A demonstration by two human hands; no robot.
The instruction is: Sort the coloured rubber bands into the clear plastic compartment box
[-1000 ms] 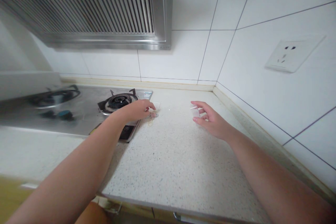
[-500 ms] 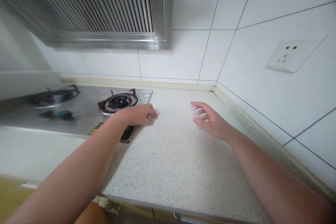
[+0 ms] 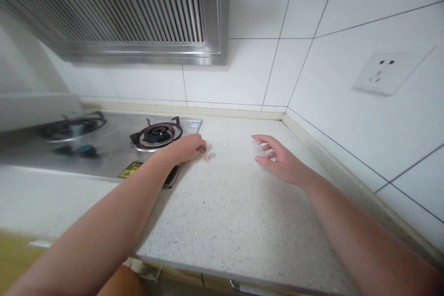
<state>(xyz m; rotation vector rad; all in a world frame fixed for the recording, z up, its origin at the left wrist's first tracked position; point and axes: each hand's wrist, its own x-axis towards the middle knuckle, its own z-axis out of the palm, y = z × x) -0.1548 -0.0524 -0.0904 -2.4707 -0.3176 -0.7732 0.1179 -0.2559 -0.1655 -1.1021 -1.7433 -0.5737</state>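
Observation:
My left hand (image 3: 194, 147) is at the right edge of the stove, with its fingers curled in. A few thin strands show between the fingertips, seemingly rubber bands. Just beside those fingertips, several small orange and grey rubber bands (image 3: 208, 157) rest on or near the counter. Across from it, my right hand (image 3: 274, 155) is curved, thumb and fingers apart, around the edge of a clear plastic thing (image 3: 258, 149). That thing is so see-through that its full shape cannot be made out; it may be a container reaching toward the left hand.
A steel gas stove (image 3: 114, 148) with black burners (image 3: 158, 133) takes up the left of the speckled counter (image 3: 236, 222). Above it hangs a ribbed range hood (image 3: 138, 9). White tiled walls meet at the corner, with a socket (image 3: 378, 71) on the right.
The bundle of thin bands in my left hand has mostly left the fingers, and several loops now show beside them. My left hand has shifted slightly up; the right hand has stayed put.

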